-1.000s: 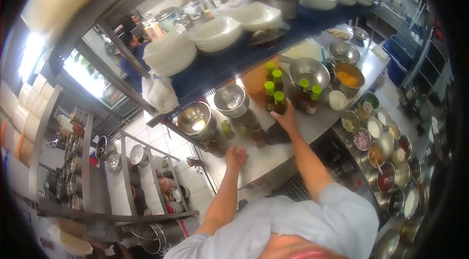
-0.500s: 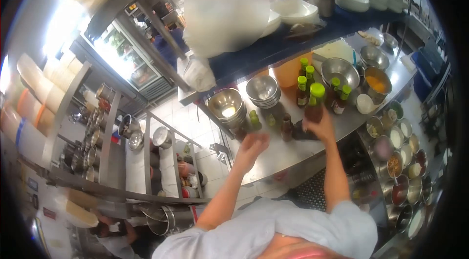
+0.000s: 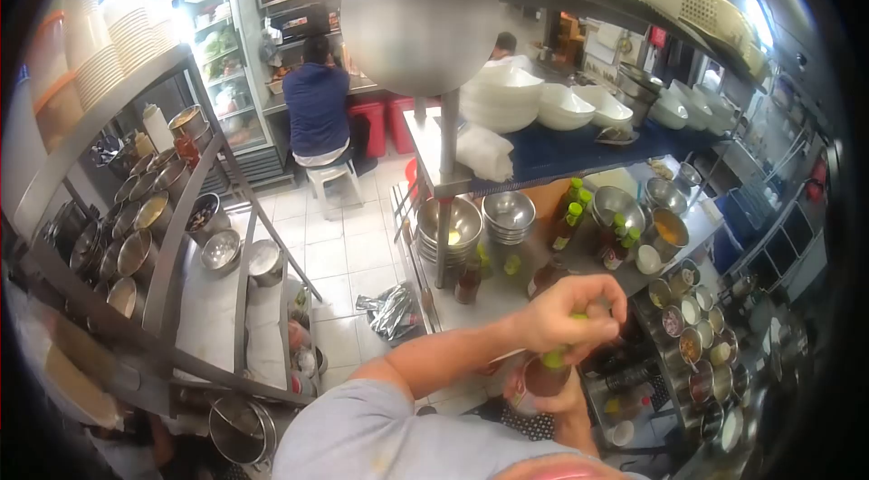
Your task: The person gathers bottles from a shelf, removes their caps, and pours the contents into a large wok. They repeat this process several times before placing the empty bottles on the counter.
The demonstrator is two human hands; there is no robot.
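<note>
My right hand [image 3: 570,403] is wrapped around the body of a dark sauce bottle [image 3: 546,379], held tilted close to my chest. My left hand [image 3: 566,312] is closed at the top of this bottle, its curled fingers around the green cap [image 3: 554,358], which they partly hide. On the steel counter [image 3: 434,308] beyond my hands, a brown bottle [image 3: 468,285] stands at the left, and another dark bottle [image 3: 546,276] is partly covered by my left hand. Several green-capped bottles [image 3: 568,225] stand farther back, with more green-capped bottles [image 3: 618,244] to their right.
Stacked steel bowls [image 3: 509,217] stand beneath a blue shelf [image 3: 579,145] bearing white bowls [image 3: 502,95]. Pots of ingredients [image 3: 701,344] line the right. A pot rack [image 3: 213,299] stands left. Someone in a blue top [image 3: 319,113] sits on a white stool [image 3: 333,181] in the background.
The sauce bottle has come from over the counter toward my chest in my right hand. My left hand has crossed right onto its top. The view has shifted, showing more of the room.
</note>
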